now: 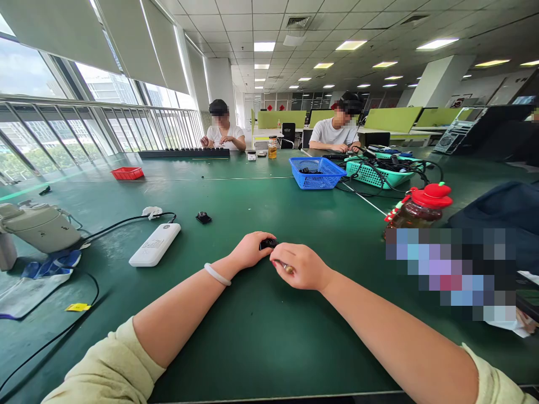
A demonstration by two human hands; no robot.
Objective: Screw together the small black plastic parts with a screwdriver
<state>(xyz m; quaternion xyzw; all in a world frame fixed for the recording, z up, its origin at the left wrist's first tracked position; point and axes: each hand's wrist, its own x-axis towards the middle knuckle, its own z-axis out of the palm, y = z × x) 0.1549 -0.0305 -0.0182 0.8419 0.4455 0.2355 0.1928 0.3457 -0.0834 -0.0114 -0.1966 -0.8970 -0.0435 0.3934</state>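
My left hand is closed on a small black plastic part, holding it low over the green table. Right beside it, my right hand is curled around a slim metal tool with a round brass-coloured end. Most of the tool is hidden by the fingers, so its kind does not show. The fingertips of the right hand are close against the black part. Farther forward on the table lies another small black piece.
A white power bank with a cable lies to the left. Ahead are a red tray, a blue basket and a green basket of cables. A red-lidded bottle stands right. Two people sit across the table.
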